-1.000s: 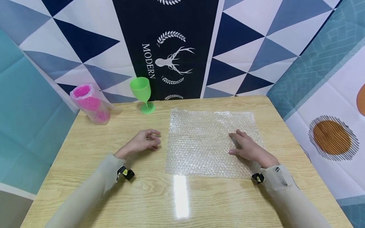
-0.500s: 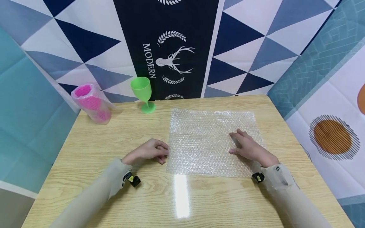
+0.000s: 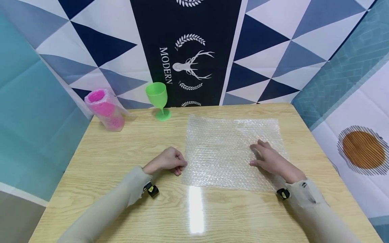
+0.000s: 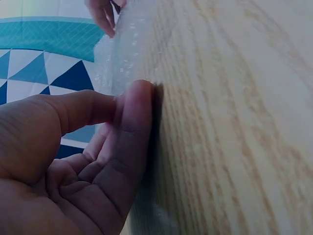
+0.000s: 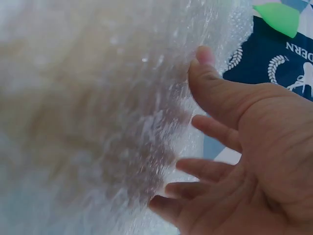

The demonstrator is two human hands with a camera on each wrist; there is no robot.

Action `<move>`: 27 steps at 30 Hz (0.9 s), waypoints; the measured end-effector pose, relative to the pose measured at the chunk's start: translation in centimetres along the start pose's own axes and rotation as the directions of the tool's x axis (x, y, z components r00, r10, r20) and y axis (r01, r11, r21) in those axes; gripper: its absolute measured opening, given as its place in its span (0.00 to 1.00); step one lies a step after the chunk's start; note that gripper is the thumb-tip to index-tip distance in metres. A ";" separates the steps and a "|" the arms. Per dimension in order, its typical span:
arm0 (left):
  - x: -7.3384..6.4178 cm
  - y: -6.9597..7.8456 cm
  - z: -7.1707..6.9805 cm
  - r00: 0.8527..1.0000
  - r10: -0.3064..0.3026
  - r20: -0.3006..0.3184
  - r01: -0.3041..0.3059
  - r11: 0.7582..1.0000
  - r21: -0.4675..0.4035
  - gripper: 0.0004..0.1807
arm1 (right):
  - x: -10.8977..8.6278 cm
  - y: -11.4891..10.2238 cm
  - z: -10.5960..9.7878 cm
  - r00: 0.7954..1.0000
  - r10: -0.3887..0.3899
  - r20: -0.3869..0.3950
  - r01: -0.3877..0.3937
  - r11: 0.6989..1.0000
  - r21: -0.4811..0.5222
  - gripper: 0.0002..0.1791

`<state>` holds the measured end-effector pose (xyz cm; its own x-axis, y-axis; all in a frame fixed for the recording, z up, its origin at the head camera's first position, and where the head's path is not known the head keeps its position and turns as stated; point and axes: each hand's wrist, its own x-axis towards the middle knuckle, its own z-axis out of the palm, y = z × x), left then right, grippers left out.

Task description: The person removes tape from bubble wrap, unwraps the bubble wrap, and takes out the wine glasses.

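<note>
A clear sheet of bubble wrap (image 3: 222, 152) lies flat on the wooden table. My left hand (image 3: 170, 160) is at its left edge, and thumb and forefinger pinch that edge; in the left wrist view the fingertips (image 4: 139, 93) meet right where the wrap begins. Over the right part of the sheet is my right hand (image 3: 268, 160), fingers spread and relaxed. The right wrist view shows the right thumb (image 5: 210, 83) and fingers apart, tips close to the bubbled surface, with nothing gripped between them.
A green plastic goblet (image 3: 158, 98) stands upright near the table's back edge. Left of it, a pink object (image 3: 106, 109) wrapped in bubble wrap stands at the back left corner. Bare table (image 3: 237, 216) lies in front of the sheet. Patterned cloth (image 3: 258, 44) walls the back.
My left hand has moved right and toward me onto the sheet's left edge, and its thumb and forefinger have closed there. The right hand has stayed over the sheet. The head view has shifted slightly.
</note>
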<state>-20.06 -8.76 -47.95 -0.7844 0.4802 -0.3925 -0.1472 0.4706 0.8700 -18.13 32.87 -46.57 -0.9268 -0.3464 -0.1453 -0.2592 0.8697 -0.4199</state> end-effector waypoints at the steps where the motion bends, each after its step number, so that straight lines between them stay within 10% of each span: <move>1: 0.0 0.0 0.1 1.000 0.000 -0.004 0.000 1.000 -0.004 0.10 | -0.2 0.1 0.0 1.000 -0.003 -0.006 0.003 1.000 0.002 0.40; 12: -0.1 -0.1 0.2 1.000 -0.014 -0.028 0.013 1.000 -0.015 0.09 | -3.1 0.9 -1.4 0.976 -0.073 -0.206 0.047 0.991 -0.127 0.31; 27: 0.2 -1.0 -0.1 1.000 -0.001 -0.028 -0.001 0.998 -0.056 0.08 | -8.4 4.1 -1.8 0.953 0.287 -0.102 -0.293 0.955 -0.051 0.36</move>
<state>-20.11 -9.20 -48.89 -0.8007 0.4592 -0.3848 -0.1803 0.4278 0.8857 -11.94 39.96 -45.46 -0.9849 -0.0449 -0.1673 0.0098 0.9499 -0.3123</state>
